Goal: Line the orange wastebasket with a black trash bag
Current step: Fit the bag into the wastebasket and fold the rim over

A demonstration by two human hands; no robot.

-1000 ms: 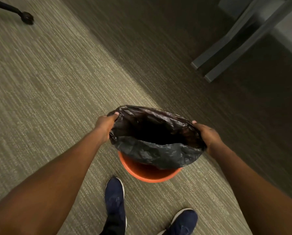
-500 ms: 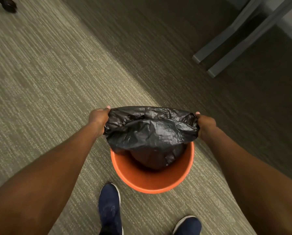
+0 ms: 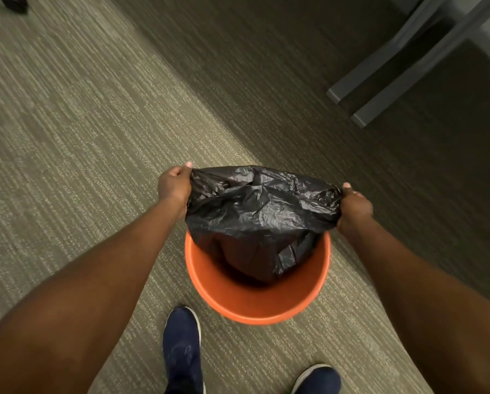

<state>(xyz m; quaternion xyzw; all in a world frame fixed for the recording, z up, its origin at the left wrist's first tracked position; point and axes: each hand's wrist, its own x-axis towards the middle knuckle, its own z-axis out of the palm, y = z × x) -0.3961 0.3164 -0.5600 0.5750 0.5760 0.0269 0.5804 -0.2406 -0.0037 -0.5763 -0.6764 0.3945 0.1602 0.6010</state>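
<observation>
The orange wastebasket (image 3: 246, 307) stands on the carpet just ahead of my feet. A black trash bag (image 3: 262, 211) hangs into it, its lower part resting inside the basket while its crumpled top is stretched above the far rim. My left hand (image 3: 174, 184) grips the bag's left edge. My right hand (image 3: 353, 207) grips the right edge. The near rim and near inner wall of the basket are bare orange. The bag's mouth is flattened, so I cannot see inside it.
Grey metal furniture legs (image 3: 385, 81) cross the darker carpet at the upper right. A black chair caster (image 3: 15, 2) shows at the top left corner. My two blue shoes (image 3: 182, 348) stand close behind the basket.
The bag was held open above the basket; its bottom has dropped inside. My hands have spread apart and pulled the top flat, and the near rim has come into view.
</observation>
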